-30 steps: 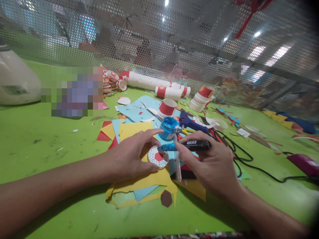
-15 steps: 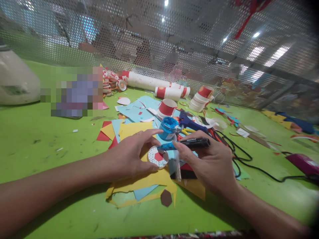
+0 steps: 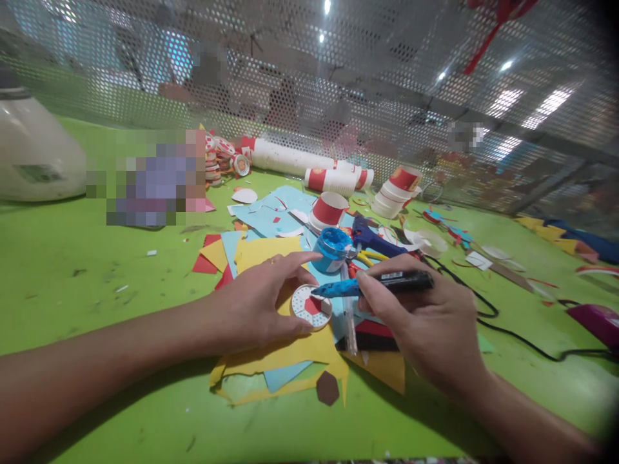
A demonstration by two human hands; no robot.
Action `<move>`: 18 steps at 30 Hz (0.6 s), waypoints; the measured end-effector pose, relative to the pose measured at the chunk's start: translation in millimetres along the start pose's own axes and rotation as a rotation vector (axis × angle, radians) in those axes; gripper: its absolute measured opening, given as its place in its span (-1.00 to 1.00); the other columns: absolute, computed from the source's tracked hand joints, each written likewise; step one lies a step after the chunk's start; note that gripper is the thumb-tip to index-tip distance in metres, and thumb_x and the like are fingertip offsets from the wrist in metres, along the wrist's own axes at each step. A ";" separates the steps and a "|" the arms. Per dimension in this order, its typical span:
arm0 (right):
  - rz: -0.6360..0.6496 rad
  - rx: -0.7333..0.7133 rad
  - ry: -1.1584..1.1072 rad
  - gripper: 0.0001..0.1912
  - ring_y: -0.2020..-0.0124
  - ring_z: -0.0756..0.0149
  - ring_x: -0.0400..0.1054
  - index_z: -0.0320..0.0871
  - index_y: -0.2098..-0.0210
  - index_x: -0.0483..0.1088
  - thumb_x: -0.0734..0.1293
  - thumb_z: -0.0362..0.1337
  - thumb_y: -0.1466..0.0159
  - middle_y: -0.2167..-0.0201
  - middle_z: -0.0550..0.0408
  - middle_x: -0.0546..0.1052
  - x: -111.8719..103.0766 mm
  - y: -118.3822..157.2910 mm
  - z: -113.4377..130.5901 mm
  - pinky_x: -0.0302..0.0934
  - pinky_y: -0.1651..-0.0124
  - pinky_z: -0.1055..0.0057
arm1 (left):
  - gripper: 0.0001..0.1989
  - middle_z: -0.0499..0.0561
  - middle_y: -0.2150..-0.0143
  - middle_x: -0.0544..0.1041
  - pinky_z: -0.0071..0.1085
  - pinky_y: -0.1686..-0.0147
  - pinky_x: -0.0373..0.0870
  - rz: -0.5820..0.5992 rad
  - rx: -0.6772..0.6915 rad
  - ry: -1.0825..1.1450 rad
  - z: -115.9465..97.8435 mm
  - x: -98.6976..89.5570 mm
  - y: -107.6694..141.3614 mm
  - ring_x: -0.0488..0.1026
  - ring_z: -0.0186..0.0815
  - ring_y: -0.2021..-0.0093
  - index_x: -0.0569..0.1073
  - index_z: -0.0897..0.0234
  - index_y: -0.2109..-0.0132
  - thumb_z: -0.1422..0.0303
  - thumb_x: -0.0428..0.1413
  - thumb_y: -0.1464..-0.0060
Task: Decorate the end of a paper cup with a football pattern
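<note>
My left hand [image 3: 261,296] is curved around a small round paper disc [image 3: 300,310], thumb and fingers at its edge. A red hexagon fills the disc's middle, and blue dots cover white panels around it. Gripped in my right hand [image 3: 425,322] is a black marker [image 3: 401,281], its front end smeared with blue. The marker's tip is over the upper right part of the disc; whether it touches I cannot tell. Just behind the disc stands an open jar of blue paint [image 3: 333,251]. Yellow paper [image 3: 271,351] lies beneath my left hand.
Beyond the jar are a red-and-white paper cup [image 3: 329,211], a blue glue gun [image 3: 374,237] and yellow-handled scissors [image 3: 370,259]. Stacked cups [image 3: 396,192] stand farther back, near a perforated metal screen [image 3: 290,77]. A black cable [image 3: 520,341] crosses the right side. A brown hexagon [image 3: 327,388] lies in front.
My right hand and the marker have shifted right, with the tip moving slightly right over the disc. My left hand still holds the disc. The whole view has shifted slightly.
</note>
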State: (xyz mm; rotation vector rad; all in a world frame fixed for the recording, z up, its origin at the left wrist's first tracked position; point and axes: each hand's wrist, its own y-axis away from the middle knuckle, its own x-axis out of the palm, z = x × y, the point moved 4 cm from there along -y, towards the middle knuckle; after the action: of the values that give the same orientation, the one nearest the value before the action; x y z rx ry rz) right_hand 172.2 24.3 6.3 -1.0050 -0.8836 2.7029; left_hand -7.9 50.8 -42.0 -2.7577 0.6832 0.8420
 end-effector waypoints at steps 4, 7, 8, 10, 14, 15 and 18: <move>0.036 0.028 -0.044 -0.93 0.58 0.36 0.44 -0.14 0.42 0.42 0.35 -0.29 -0.18 0.56 0.16 0.52 3.4 -1.6 -3.8 0.35 0.49 0.44 | -0.23 0.03 -0.02 0.48 -0.28 0.07 0.34 -0.014 0.017 0.019 -0.3 0.1 0.3 0.44 -0.19 0.06 0.12 0.09 -0.26 0.29 0.22 0.09; 0.045 0.027 -0.064 -0.95 0.58 0.35 0.46 -0.15 0.41 0.43 0.35 -0.31 -0.18 0.56 0.17 0.53 4.9 -2.1 -4.8 0.36 0.52 0.46 | -0.24 0.03 -0.02 0.49 -0.29 0.08 0.35 -0.005 0.033 -0.013 -1.3 -0.5 -0.2 0.42 -0.15 0.03 0.13 0.11 -0.26 0.30 0.22 0.09; 0.048 0.022 -0.061 -0.95 0.58 0.35 0.46 -0.15 0.41 0.43 0.35 -0.32 -0.17 0.56 0.17 0.53 5.2 -2.1 -4.9 0.36 0.53 0.47 | -0.24 0.02 -0.01 0.49 -0.29 0.08 0.35 -0.001 0.035 -0.027 -1.5 -0.6 -0.3 0.42 -0.15 0.02 0.12 0.10 -0.26 0.30 0.22 0.09; 0.053 0.026 -0.058 -0.95 0.57 0.34 0.47 -0.15 0.41 0.43 0.36 -0.31 -0.17 0.54 0.16 0.54 6.0 -1.9 -5.7 0.37 0.52 0.46 | -0.24 0.00 -0.01 0.50 -0.29 0.08 0.35 0.000 0.032 -0.044 -1.2 -0.5 -0.4 0.41 -0.15 0.01 0.12 0.09 -0.26 0.31 0.22 0.09; 0.055 0.048 -0.088 -0.94 0.56 0.31 0.50 -0.15 0.40 0.43 0.37 -0.29 -0.17 0.55 0.17 0.54 7.7 -1.0 -8.5 0.38 0.52 0.45 | -0.23 -0.01 -0.02 0.48 -0.30 0.07 0.34 -0.013 0.026 -0.042 -0.4 -0.2 -0.1 0.41 -0.17 0.01 0.11 0.08 -0.26 0.31 0.22 0.09; 0.053 0.053 -0.096 -0.94 0.56 0.31 0.50 -0.15 0.40 0.43 0.37 -0.29 -0.17 0.55 0.17 0.54 8.0 -0.8 -9.2 0.38 0.53 0.45 | -0.22 -0.01 -0.02 0.48 -0.30 0.06 0.34 -0.011 0.026 -0.042 -0.6 -0.2 0.0 0.41 -0.17 0.01 0.11 0.08 -0.26 0.30 0.22 0.09; 0.049 0.060 -0.109 -0.95 0.56 0.30 0.51 -0.14 0.41 0.42 0.37 -0.30 -0.17 0.54 0.18 0.53 8.4 -0.8 -10.6 0.38 0.54 0.46 | -0.23 0.00 -0.02 0.48 -0.28 0.04 0.32 0.009 0.023 -0.052 -2.1 -0.7 -0.1 0.41 -0.18 0.02 0.10 0.09 -0.27 0.31 0.21 0.08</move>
State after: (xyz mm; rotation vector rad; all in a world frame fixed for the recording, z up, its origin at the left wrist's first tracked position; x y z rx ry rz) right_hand 172.3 32.7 -4.4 -0.8868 -0.7994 2.8299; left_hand -7.4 50.5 -39.8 -2.7037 0.6914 0.8987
